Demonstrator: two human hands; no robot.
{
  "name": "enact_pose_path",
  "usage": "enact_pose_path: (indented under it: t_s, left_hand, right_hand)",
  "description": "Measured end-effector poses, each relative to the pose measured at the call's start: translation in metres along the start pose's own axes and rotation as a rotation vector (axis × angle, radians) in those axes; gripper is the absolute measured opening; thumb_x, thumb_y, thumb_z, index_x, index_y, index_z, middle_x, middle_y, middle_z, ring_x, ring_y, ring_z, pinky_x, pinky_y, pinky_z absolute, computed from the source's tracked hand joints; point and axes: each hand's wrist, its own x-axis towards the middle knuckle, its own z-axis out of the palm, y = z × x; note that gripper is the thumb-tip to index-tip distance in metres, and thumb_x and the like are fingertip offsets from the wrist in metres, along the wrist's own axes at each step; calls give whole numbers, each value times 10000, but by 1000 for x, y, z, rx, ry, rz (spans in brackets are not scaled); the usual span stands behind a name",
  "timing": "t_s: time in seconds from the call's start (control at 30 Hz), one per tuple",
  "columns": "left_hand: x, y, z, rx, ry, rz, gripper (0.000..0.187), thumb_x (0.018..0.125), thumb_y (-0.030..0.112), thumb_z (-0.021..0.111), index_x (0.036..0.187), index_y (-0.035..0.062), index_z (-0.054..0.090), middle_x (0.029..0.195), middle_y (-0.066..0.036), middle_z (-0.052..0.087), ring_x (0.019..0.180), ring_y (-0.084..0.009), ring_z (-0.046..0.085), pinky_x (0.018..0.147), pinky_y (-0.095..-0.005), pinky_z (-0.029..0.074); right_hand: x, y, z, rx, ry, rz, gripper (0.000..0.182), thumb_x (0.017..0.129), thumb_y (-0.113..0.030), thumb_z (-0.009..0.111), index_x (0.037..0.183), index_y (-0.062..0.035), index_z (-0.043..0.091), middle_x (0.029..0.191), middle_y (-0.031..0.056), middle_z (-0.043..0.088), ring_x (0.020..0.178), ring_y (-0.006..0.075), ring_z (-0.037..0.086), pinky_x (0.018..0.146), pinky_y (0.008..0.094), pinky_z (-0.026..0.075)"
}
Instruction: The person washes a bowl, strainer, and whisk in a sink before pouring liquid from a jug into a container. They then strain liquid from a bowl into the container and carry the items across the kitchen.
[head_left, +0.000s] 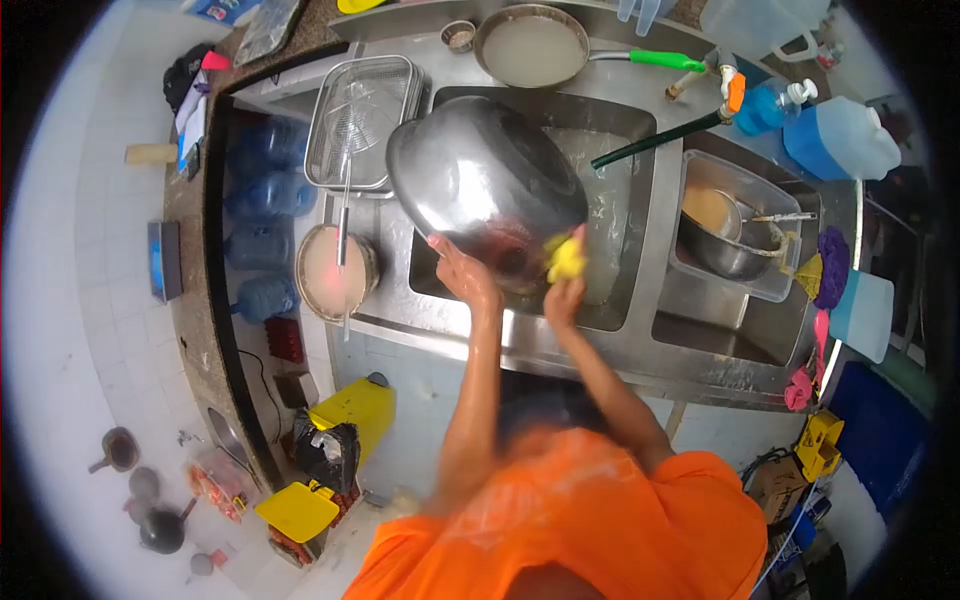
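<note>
A large steel bowl (480, 180) is tipped over the left basin of a steel sink (620, 345), its rounded underside facing me. My left hand (462, 270) grips the bowl's near rim from below. My right hand (563, 295) presses a yellow sponge (565, 256) against the bowl's lower right side. Both forearms reach forward from my orange sleeves.
A wire basket (362, 120) and a round pot of pinkish liquid (330, 272) sit left of the sink. A pan with a green handle (540, 45) lies behind. The right basin holds a tub with a steel pot (735, 240). Blue jugs (840, 135) stand at right.
</note>
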Motion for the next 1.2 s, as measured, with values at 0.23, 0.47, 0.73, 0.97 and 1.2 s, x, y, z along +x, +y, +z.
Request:
enact_pose_path:
  t_s: [0.23, 0.47, 0.73, 0.97, 1.2]
  left_hand:
    - [7, 5, -46, 172, -81, 130, 647, 927, 575, 351, 573, 41, 262, 549, 6, 286, 543, -122, 261, 482, -335, 247]
    - [11, 9, -51, 384, -271, 253, 627, 927, 505, 442, 529, 31, 343, 487, 22, 290, 498, -108, 253, 446, -328, 216]
    - [-5, 12, -47, 439, -327, 406, 605, 941, 446, 455, 536, 14, 331, 490, 1, 266, 492, -107, 244, 434, -341, 195]
    - [3, 9, -63, 462, -394, 447, 570, 938, 477, 445, 563, 61, 339, 511, 34, 285, 500, -93, 246, 446, -321, 179]
    - [-5, 27, -69, 515, -295, 462, 568, 934, 474, 451, 572, 49, 346, 534, 25, 289, 524, -107, 267, 474, -339, 197]
  right_hand:
    - [204, 46, 22, 408, -327, 611, 277, 891, -235, 476, 1063, -43, 579, 954, 53, 612, 885, 178, 565, 768, 308, 448]
    - [239, -118, 49, -203, -326, -146, 248, 818, -266, 589, 911, -38, 618, 875, 213, 636, 836, 354, 627, 730, 422, 487]
    - [224, -144, 57, 100, -541, -734, 153, 751, -176, 676, 864, -76, 698, 895, 152, 670, 780, 279, 658, 699, 343, 511]
    - [256, -140, 57, -202, -564, -172, 156, 728, -197, 690, 848, -100, 711, 802, 146, 674, 714, 251, 660, 667, 323, 505]
    - [227, -168, 36, -20, -692, -229, 166, 837, -157, 577, 897, -40, 679, 861, 105, 676, 811, 228, 643, 766, 335, 491]
